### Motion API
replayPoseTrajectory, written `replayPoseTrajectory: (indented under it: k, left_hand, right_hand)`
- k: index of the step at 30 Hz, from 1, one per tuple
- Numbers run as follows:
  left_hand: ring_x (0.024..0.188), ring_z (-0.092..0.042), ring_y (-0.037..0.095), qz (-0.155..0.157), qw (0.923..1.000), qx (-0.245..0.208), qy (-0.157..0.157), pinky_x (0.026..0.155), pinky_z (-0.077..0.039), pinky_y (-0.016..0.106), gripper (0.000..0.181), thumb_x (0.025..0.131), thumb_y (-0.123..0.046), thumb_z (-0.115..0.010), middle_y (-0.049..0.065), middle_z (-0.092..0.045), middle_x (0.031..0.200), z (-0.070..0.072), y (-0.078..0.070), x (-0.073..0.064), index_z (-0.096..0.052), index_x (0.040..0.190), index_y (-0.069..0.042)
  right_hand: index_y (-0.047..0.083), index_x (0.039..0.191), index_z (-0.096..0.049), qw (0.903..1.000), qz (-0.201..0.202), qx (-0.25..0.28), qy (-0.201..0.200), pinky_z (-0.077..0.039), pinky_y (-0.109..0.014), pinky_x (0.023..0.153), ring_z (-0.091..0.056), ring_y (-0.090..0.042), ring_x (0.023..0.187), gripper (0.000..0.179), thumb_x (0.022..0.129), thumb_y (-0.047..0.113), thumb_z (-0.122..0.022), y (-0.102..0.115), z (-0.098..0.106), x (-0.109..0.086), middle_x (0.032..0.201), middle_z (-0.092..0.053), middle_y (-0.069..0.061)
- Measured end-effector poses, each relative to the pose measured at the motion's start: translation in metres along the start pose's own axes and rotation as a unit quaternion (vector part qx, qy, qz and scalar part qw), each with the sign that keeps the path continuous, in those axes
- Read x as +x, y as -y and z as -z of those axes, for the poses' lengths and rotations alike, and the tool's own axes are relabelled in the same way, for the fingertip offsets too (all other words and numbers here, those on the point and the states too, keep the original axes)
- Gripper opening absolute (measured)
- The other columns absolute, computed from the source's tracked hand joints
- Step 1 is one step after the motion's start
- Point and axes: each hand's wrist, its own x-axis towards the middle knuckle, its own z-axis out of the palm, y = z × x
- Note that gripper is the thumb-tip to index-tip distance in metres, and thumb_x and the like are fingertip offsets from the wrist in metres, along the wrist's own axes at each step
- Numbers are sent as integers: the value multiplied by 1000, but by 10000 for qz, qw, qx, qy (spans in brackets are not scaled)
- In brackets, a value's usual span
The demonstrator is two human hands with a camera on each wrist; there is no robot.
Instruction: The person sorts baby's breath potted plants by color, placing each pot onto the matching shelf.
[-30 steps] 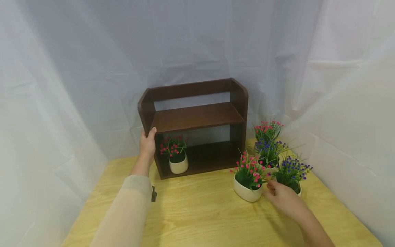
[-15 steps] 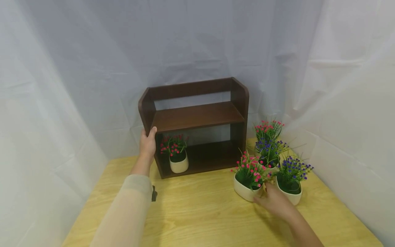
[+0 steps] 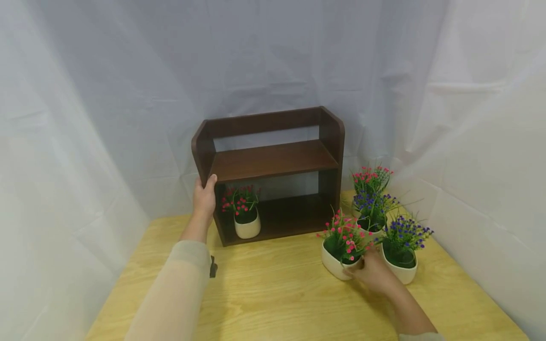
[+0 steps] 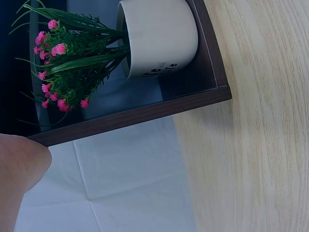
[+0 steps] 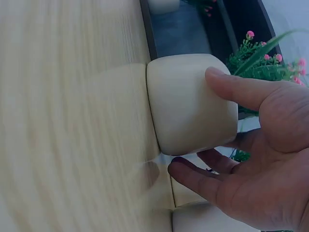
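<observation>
My left hand (image 3: 204, 201) grips the left side panel of a dark brown two-tier shelf (image 3: 273, 161), its thumb over the front edge. A white pot of pink artificial flowers (image 3: 247, 227) stands at the left of the lower tier; in the left wrist view the pot (image 4: 159, 38) carries dark lettering. On the table, right of the shelf, is another white flowerpot (image 3: 332, 262) with pink blooms. My right hand (image 3: 375, 273) holds this one by its right side. The right wrist view has the thumb (image 5: 236, 89) on the pot's wall (image 5: 188, 104) and the fingers round its side.
Close to the right hand stands a white pot with purple flowers (image 3: 403, 273). Behind it are a second purple-flowered plant (image 3: 371, 226) and a pink-flowered one (image 3: 370, 177). White sheets (image 3: 264, 57) hang around the light wooden table (image 3: 264, 293).
My right hand has moved left from beside the pink-flowered pot and taken hold of it. The pot has shifted very slightly left. The left hand stays on the shelf.
</observation>
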Motion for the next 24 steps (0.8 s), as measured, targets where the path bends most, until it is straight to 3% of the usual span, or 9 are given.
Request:
replayPoseTrajectory:
  k: [2, 5, 8, 11, 13, 17, 19, 21, 24]
  left_hand:
    - [170, -20, 30, 1, 10000, -10, 16, 141, -14, 49, 69, 112, -51, -48, 10, -29, 179, 0, -1, -1, -29, 168, -15]
    - [170, -20, 29, 2, 10000, -8, 12, 141, -14, 49, 69, 113, -51, -48, 10, -29, 179, -1, -2, -2, -29, 168, -15]
    - [169, -21, 30, -20, 10000, -32, -10, 141, -14, 49, 68, 113, -49, -48, 12, -30, 179, -1, -2, -2, -30, 168, -13]
    - [169, -22, 31, -41, 10000, -18, -48, 141, -15, 49, 68, 113, -48, -49, 14, -31, 178, -2, -2, -3, -31, 167, -12]
    - [168, -23, 32, -35, 10000, 12, -71, 141, -16, 49, 68, 113, -49, -49, 14, -32, 177, -2, -1, -2, -32, 166, -12]
    - [168, -25, 32, -45, 9999, 19, -101, 140, -17, 49, 67, 112, -49, -49, 14, -34, 177, -1, 0, -1, -33, 165, -11]
    - [168, -24, 31, -29, 10000, 26, -90, 140, -17, 49, 68, 112, -50, -49, 14, -33, 177, -1, 1, 0, -33, 166, -12]
    - [168, -23, 31, -25, 10000, 16, -60, 141, -16, 49, 68, 112, -50, -49, 13, -32, 177, -1, 1, 0, -32, 166, -12]
    - [169, -22, 30, -23, 10000, 11, -14, 141, -15, 50, 68, 112, -51, -48, 13, -31, 178, -1, 1, 0, -31, 166, -12]
  right_hand:
    - [-2, 123, -72, 9997, 192, 10, -121, -42, -68, 120, -65, -50, 124, 53, 83, 24, -93, -1, -2, 2, 126, -71, -30]
    - [-1, 153, -53, 9996, 207, 72, -178, -54, -53, 104, -69, -34, 108, 87, 81, 24, -95, 0, -2, 4, 130, -71, -27]
    - [-3, 149, -55, 9991, -294, 300, 70, -57, -38, 84, -66, -22, 86, 82, 83, 25, -94, 2, -2, 4, 104, -75, -18]
    - [-5, 137, -63, 9956, -793, 373, 320, -52, -33, 69, -59, -18, 71, 67, 86, 28, -92, 3, -2, 3, 80, -67, -6]
    - [-6, 132, -67, 9941, -950, 348, 395, -52, -33, 70, -59, -19, 73, 63, 86, 30, -92, 4, -2, 3, 82, -69, -5]
    - [-6, 140, -63, 9935, -1015, 297, 421, -54, -34, 75, -60, -19, 80, 73, 86, 33, -92, 6, -2, 5, 93, -74, -6]
    - [-8, 139, -62, 9928, -1063, 293, 460, -53, -33, 74, -60, -19, 79, 74, 87, 36, -91, 7, -2, 7, 90, -73, -6]
    - [-7, 126, -68, 9913, -1162, 300, 539, -51, -33, 69, -58, -19, 74, 64, 88, 39, -90, 9, -1, 9, 82, -68, -4]
    - [-9, 131, -65, 9907, -1198, 274, 584, -48, -32, 65, -57, -19, 68, 72, 89, 43, -89, 14, -1, 13, 75, -65, -3]
